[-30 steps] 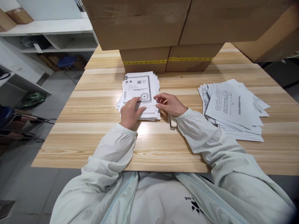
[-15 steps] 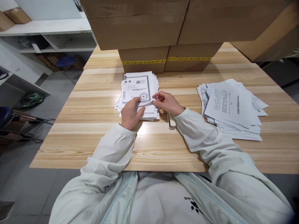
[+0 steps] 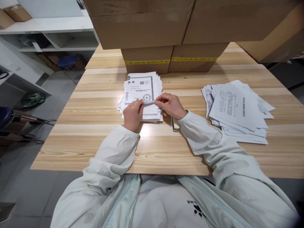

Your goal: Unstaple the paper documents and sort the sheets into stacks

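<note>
A stack of printed papers [image 3: 142,87] lies on the wooden table [image 3: 166,148] in front of me. Its top sheet bears a bordered certificate with a round seal. My left hand [image 3: 133,114] pinches the near edge of that top sheet at its left. My right hand [image 3: 171,106] pinches the same edge at its right, and the edge is lifted a little off the stack. A pale stapler [image 3: 175,123] lies on the table just under my right wrist.
A second, spread pile of printed sheets [image 3: 237,109] lies at the right. Large cardboard boxes [image 3: 171,60] stand at the back of the table, more stacked above. White shelving [image 3: 47,34] and a blue stool [image 3: 67,61] are at the left.
Both hands have closed on the near edge of the top sheet and raised it slightly; a second ago the fingers lay more loosely on the stack.
</note>
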### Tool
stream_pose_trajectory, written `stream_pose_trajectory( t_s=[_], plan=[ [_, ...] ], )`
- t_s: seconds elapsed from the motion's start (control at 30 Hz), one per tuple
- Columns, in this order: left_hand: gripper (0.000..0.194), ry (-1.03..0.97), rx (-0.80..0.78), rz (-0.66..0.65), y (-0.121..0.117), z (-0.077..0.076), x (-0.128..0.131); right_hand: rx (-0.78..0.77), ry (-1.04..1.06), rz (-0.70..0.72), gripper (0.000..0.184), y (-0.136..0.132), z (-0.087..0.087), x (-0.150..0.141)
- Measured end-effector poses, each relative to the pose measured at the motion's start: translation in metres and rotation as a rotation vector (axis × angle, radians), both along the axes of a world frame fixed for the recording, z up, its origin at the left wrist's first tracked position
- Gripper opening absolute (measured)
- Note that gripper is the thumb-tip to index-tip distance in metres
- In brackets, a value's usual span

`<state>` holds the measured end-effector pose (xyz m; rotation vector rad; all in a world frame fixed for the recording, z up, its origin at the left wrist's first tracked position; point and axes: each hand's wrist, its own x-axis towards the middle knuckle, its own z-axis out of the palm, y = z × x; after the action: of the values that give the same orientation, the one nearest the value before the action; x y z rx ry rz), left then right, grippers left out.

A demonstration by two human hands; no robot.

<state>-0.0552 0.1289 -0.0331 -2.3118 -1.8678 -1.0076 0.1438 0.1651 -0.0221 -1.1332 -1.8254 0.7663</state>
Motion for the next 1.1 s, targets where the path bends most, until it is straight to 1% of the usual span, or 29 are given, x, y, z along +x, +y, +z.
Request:
stream_pose_trajectory(
  t_s=[0.1, 0.17, 0.3, 0.37, 0.47, 0.6, 0.73, 0.87, 1.03, 1.1],
  plan=[
    [0.021, 0.063, 0.045, 0.027, 0.001, -0.002, 0.001, -0.028, 0.018, 0.023, 0.011, 0.0, 0.0, 0.003],
    [0.02, 0.079, 0.058, 0.048, 0.001, -0.003, 0.002, -0.055, 0.024, 0.057, 0.017, 0.0, 0.001, 0.006],
    [0.025, 0.102, 0.034, 0.088, 0.001, -0.004, 0.004, -0.128, 0.02, 0.096, 0.033, 0.001, 0.002, 0.01],
    [0.029, 0.113, 0.049, 0.098, 0.001, -0.004, 0.006, -0.144, 0.005, 0.114, 0.036, 0.002, 0.002, 0.011],
    [0.029, 0.12, 0.069, 0.106, 0.001, -0.003, 0.007, -0.15, -0.018, 0.144, 0.029, 0.002, 0.002, 0.012],
    [0.027, 0.216, -0.004, 0.132, -0.001, 0.002, 0.008, -0.17, -0.012, 0.18, 0.021, 0.003, 0.002, 0.013],
    [0.027, 0.303, -0.032, 0.095, -0.003, 0.005, 0.009, -0.2, 0.03, 0.224, 0.02, 0.005, 0.001, 0.014],
    [0.028, 0.287, 0.001, 0.066, -0.004, 0.002, 0.01, -0.216, 0.061, 0.187, 0.022, 0.005, -0.001, 0.012],
    [0.026, 0.243, 0.045, 0.032, -0.005, 0.001, 0.01, -0.162, 0.077, 0.127, 0.014, 0.005, -0.005, 0.009],
    [0.029, 0.216, 0.038, 0.024, -0.005, 0.0, 0.01, -0.147, 0.083, 0.116, 0.013, 0.006, -0.007, 0.008]
  ],
)
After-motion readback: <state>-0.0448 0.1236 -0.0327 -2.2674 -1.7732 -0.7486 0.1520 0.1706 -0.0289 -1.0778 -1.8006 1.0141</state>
